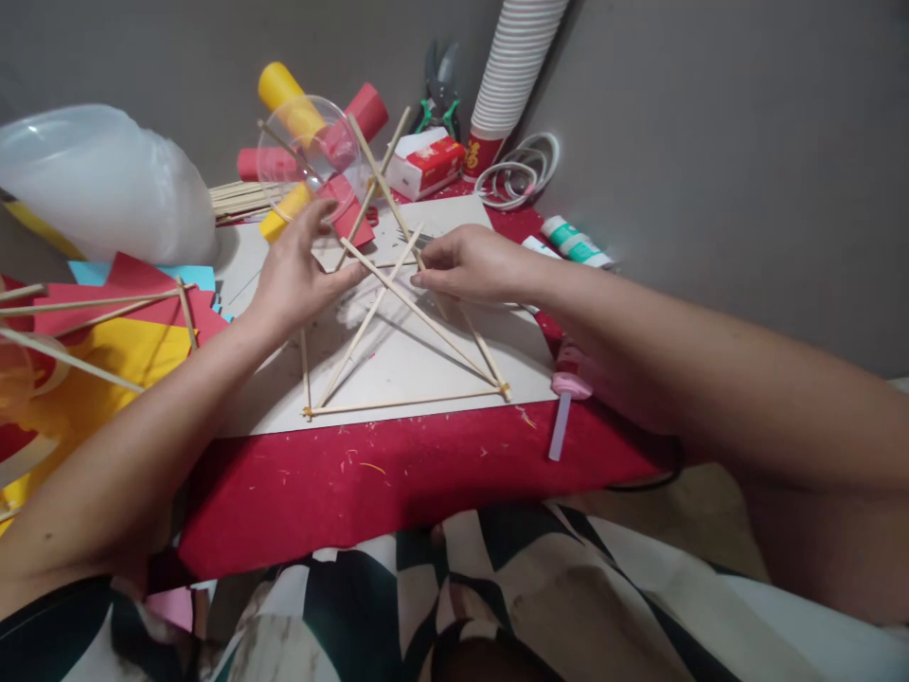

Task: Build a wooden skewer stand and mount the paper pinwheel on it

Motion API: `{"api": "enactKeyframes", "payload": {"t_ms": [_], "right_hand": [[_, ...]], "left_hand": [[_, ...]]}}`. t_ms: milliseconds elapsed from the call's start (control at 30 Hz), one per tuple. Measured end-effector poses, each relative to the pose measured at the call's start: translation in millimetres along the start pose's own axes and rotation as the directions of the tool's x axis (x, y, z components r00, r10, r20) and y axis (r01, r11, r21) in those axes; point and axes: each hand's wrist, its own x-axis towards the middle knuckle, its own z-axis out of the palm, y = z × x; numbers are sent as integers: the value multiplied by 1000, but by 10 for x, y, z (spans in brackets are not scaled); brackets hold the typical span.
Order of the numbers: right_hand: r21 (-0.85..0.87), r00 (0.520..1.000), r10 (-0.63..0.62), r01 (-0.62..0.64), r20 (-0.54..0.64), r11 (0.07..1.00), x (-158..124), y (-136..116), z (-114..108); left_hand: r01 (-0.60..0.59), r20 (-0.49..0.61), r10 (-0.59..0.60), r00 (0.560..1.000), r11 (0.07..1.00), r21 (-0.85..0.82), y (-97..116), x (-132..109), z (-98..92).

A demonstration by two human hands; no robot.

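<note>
A frame of thin wooden sticks [408, 400] stands on a white board [440, 355], with bands at its lower corners and crossed pairs of sticks at the top. My left hand [294, 265] is at its left side, fingers and thumb spread apart, the thumb tip close beside a crossed stick; whether it touches, I cannot tell. On the other side, my right hand [472, 265] has thumb and fingers pinched at a stick of the frame. Just behind the right fingertips, a dark metal tool [416, 239] is partly hidden.
Behind stand rolled paper tubes with a clear plastic disc [309, 156], a tissue pack [430, 163], pliers [440, 90], stacked paper cups [515, 71] and a white cable [522, 170]. A pink glue gun [568, 379] lies right; coloured paper [134, 346] and more sticks lie left.
</note>
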Motion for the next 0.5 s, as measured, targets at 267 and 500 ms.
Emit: {"api": "enactKeyframes", "payload": {"t_ms": [267,500], "right_hand": [[-52,994,17,-22,-109,998,-64,36,-21],[-64,991,10,-18,-130,998,-117,58,-21]], "left_hand": [[-148,-1,148,989,989,30,154,-383,-59],[79,248,-24,968,974,-214,333,-768,4]]}}
